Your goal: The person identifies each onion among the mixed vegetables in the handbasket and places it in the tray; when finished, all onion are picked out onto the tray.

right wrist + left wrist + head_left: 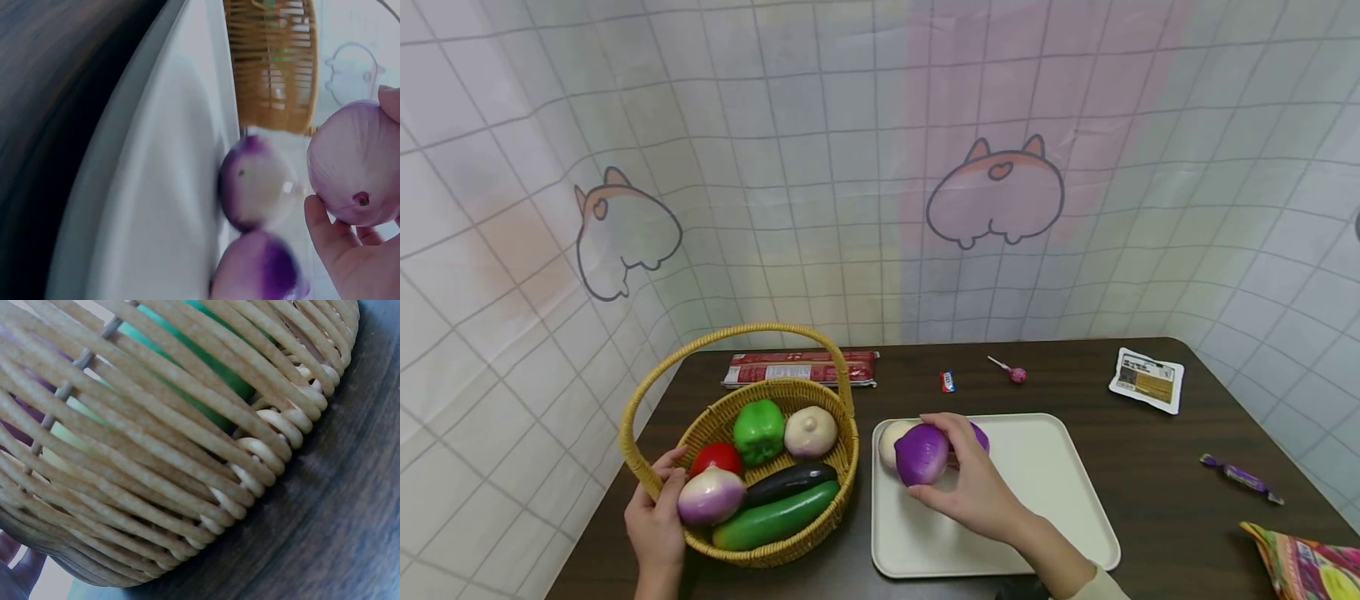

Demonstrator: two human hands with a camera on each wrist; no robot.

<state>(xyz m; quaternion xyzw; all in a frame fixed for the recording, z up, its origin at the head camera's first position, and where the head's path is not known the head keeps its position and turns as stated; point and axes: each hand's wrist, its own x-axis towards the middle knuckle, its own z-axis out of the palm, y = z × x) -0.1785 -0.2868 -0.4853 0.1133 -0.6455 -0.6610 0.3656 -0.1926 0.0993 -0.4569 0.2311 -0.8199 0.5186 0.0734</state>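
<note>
Your left grip [657, 525] is holding the left rim of the wicker basket [790, 552] near the table's [1187, 467] left edge. Your right grip [973, 492] is pinching a purple onion [921, 456] above the left half of the tray [1052, 479]. Beyond, a pale onion [889, 443] is resting near the tray's far-left corner.

From the right hand [966, 483], space on the tray [1045, 483] is left at three o'clock; nine is blocked by a basket [805, 542].

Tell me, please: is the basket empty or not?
Not empty: the basket holds a green pepper, an eggplant and other vegetables.
</note>
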